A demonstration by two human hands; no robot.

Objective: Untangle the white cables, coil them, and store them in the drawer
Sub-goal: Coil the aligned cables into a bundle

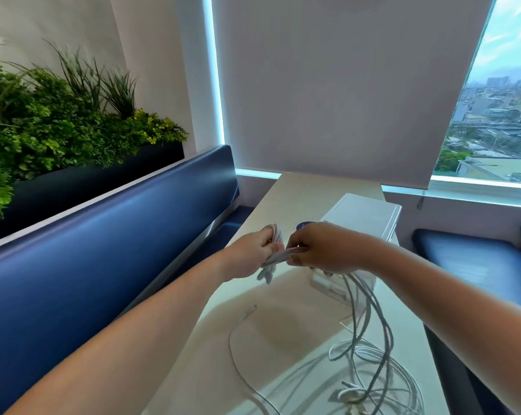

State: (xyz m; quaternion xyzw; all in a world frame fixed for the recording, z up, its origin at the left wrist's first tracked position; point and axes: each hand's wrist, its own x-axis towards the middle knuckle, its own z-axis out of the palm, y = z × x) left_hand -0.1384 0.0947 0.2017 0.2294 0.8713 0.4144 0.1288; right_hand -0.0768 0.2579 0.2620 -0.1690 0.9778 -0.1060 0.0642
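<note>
Both hands are raised above the pale table [283,202]. My left hand [254,254] grips a small bundle of looped white cable [275,232], with loose ends hanging below the fist. My right hand [319,250] pinches the same white strands just to the right of it. From under the right hand several white cables [370,322] drop to a tangled heap [370,372] on the table. One single cable [238,339] curves across the table to the left. A white drawer unit [364,214] stands behind the hands, partly hidden by them.
A blue padded bench [103,235] runs along the left, with green plants [58,124] in a dark planter above it. Another blue seat [478,262] is on the right. A lowered blind [343,85] covers most of the window behind the table.
</note>
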